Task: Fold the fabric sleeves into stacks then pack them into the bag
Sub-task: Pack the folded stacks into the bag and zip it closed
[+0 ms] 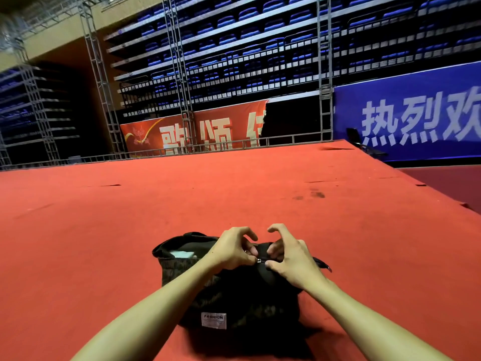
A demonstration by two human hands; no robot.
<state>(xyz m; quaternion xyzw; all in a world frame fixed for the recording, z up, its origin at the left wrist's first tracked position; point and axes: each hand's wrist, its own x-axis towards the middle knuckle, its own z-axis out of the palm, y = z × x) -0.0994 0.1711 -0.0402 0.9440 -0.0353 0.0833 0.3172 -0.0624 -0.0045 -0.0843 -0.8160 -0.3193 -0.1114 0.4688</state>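
Observation:
A dark camouflage bag [229,300] with a white label stands on the red carpet in front of me. Its left part gapes, and a pale fabric piece [182,254] shows inside. My left hand [234,250] pinches the small metal zipper pull [259,261] at the bag's top. My right hand [289,256] pinches the black fabric of the bag's top edge right beside the pull. Both thumbs and fingers are curled over the bag's top. The rest of the bag's contents are hidden.
The red carpeted stage [234,199] stretches ahead, with its edge dropping off at the right [416,183]. A low metal rail [182,151] runs along the far edge. Behind it stand red and blue banners, truss towers and rows of blue seats.

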